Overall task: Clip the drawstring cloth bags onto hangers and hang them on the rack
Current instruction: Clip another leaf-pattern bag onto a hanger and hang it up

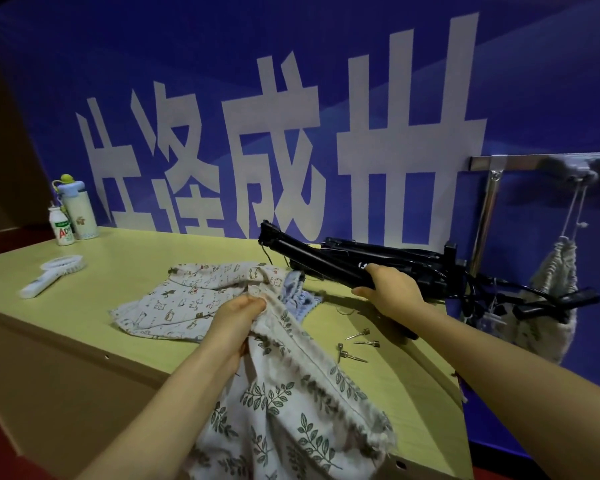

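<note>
My left hand point(238, 318) grips the top edge of a white cloth bag with green leaf print point(291, 403), which hangs down over the table's front. My right hand point(390, 289) is closed around a black clip hanger point(312, 256) at the top of a pile of black hangers point(413, 268) on the table's right end. A cartoon-print bag point(177, 303) lies flat on the table, with a blue cloth point(300, 299) beside it. A knitted grey drawstring bag point(551, 299) hangs from the metal rack point(499, 164) on the right.
A light wooden table point(125, 258) stands against a blue banner wall. At its far left are a small drink bottle point(62, 226) and a flask point(78, 209); a white hand fan point(51, 275) lies nearer. Several metal pins point(355, 346) lie near the hangers.
</note>
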{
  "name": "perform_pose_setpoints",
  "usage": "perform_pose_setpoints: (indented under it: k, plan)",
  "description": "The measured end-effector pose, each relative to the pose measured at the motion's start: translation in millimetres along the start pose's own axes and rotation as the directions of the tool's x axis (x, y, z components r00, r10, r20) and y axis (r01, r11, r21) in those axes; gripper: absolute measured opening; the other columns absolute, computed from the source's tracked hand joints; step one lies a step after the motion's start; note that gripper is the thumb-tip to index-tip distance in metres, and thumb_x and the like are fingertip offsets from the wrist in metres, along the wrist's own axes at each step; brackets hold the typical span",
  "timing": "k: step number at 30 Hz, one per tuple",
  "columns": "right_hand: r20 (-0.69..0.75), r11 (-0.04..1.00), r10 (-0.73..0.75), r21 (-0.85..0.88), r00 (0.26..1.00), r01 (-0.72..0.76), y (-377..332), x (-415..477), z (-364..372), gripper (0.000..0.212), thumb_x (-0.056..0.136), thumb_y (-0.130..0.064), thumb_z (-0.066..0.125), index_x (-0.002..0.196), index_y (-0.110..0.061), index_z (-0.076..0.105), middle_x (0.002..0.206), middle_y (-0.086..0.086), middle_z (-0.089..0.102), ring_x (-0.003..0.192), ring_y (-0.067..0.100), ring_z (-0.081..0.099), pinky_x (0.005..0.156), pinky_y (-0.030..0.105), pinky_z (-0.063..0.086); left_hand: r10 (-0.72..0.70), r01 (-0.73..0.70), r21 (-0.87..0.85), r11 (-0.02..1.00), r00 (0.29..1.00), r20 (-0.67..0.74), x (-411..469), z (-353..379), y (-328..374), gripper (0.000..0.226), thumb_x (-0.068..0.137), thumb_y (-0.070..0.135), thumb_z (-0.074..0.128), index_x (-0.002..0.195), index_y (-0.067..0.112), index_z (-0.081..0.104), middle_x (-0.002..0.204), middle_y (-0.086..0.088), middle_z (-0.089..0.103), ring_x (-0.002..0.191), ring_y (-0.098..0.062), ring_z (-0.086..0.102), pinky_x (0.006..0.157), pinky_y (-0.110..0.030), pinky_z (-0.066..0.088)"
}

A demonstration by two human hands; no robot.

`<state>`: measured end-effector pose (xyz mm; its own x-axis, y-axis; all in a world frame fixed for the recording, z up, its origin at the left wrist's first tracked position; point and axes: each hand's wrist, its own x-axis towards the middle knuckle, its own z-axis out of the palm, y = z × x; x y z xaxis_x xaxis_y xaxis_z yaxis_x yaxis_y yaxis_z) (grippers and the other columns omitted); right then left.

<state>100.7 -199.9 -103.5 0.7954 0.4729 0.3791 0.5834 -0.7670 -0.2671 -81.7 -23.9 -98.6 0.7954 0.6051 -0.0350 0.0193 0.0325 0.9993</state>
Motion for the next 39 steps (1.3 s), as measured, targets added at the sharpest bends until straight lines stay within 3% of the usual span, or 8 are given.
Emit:
perform_pose_setpoints:
  k: [4, 11, 16, 20, 22, 26, 30, 39]
  plan:
    - [0.046, 0.995, -0.035, 0.094, 0.998, 0.031, -7, -8, -18, 0.060, 0.087, -0.045, 0.058, 0.137, -0.016, 0.042, 0.125, 0.005, 0.060, 0.108, 0.020, 0.060, 0.082, 0.028, 0.051, 0.014, -0.012, 0.033, 0.999, 0.999, -0.048, -10, -11, 9, 0.017, 0.092, 0.010, 0.052, 0.078, 0.009, 0.062, 0.085, -0.017, 0.063, 0.078, -0.027, 0.058, 0.078, -0.037, 0.045]
    - [0.043, 0.985, -0.092, 0.151, 0.995, 0.084, -23, -29, -46, 0.060, 0.086, -0.050, 0.058, 0.134, -0.017, 0.046, 0.121, 0.003, 0.062, 0.103, 0.019, 0.060, 0.079, 0.031, 0.051, 0.050, -0.039, 0.088, 0.995, 0.991, -0.122, -36, -27, 22, 0.020, 0.093, 0.011, 0.051, 0.075, 0.011, 0.059, 0.070, -0.007, 0.059, 0.063, -0.020, 0.054, 0.052, -0.019, 0.044]
    - [-0.024, 0.979, -0.142, 0.143, 0.990, 0.144, -31, -50, -68, 0.048, 0.086, -0.049, 0.058, 0.122, -0.018, 0.052, 0.103, 0.001, 0.064, 0.088, 0.018, 0.061, 0.074, 0.035, 0.054, 0.192, -0.132, 0.272, 0.953, 0.959, -0.208, -53, -42, 31, 0.031, 0.094, 0.012, 0.047, 0.064, 0.012, 0.044, 0.061, -0.004, 0.037, 0.057, -0.017, 0.033, 0.054, -0.029, 0.024]
    - [-0.068, 0.958, -0.186, 0.208, 0.980, 0.197, -39, -61, -85, 0.045, 0.086, -0.046, 0.059, 0.121, -0.018, 0.053, 0.095, -0.003, 0.062, 0.084, 0.016, 0.060, 0.073, 0.034, 0.054, 0.286, -0.196, 0.324, 0.926, 0.922, -0.260, -61, -50, 41, 0.026, 0.098, 0.013, 0.036, 0.083, 0.002, 0.054, 0.073, -0.024, 0.044, 0.067, -0.028, 0.046, 0.059, -0.032, 0.033]
    - [-0.061, 0.941, -0.211, 0.256, 0.976, 0.219, -42, -66, -91, 0.045, 0.086, -0.045, 0.061, 0.121, -0.019, 0.053, 0.093, -0.004, 0.060, 0.083, 0.015, 0.060, 0.073, 0.033, 0.054, 0.317, -0.246, 0.272, 0.930, 0.912, -0.261, -58, -54, 48, 0.032, 0.099, 0.012, 0.031, 0.110, -0.010, 0.050, 0.089, -0.031, 0.049, 0.089, -0.040, 0.050, 0.067, -0.033, 0.037]
    - [-0.029, 0.929, -0.244, 0.281, 0.969, 0.242, -47, -75, -91, 0.046, 0.084, -0.048, 0.061, 0.120, -0.021, 0.053, 0.100, -0.002, 0.064, 0.084, 0.013, 0.060, 0.075, 0.033, 0.054, 0.311, -0.268, 0.182, 0.946, 0.907, -0.283, -49, -57, 59, 0.028, 0.099, 0.012, 0.030, 0.087, -0.001, 0.051, 0.102, -0.032, 0.052, 0.109, -0.045, 0.046, 0.087, -0.041, 0.040]
    - [-0.001, 0.913, -0.270, 0.316, 0.963, 0.257, -53, -80, -88, 0.047, 0.084, -0.048, 0.062, 0.122, -0.021, 0.054, 0.103, -0.002, 0.065, 0.087, 0.013, 0.062, 0.078, 0.034, 0.054, 0.324, -0.316, 0.075, 0.946, 0.916, -0.235, -45, -48, 67, 0.031, 0.100, 0.011, 0.030, 0.072, 0.010, 0.043, 0.071, -0.008, 0.039, 0.067, -0.020, 0.039, 0.065, -0.031, 0.030]
    - [0.044, 0.909, -0.263, 0.346, 0.964, 0.233, -68, -82, -77, 0.047, 0.080, -0.050, 0.066, 0.116, -0.021, 0.057, 0.097, -0.002, 0.065, 0.084, 0.015, 0.062, 0.072, 0.032, 0.049, 0.267, -0.306, -0.256, 0.917, 0.948, -0.174, -48, -19, 77, 0.028, 0.101, 0.010, 0.032, 0.082, 0.004, 0.052, 0.074, -0.004, 0.049, 0.074, -0.019, 0.050, 0.070, -0.028, 0.042]
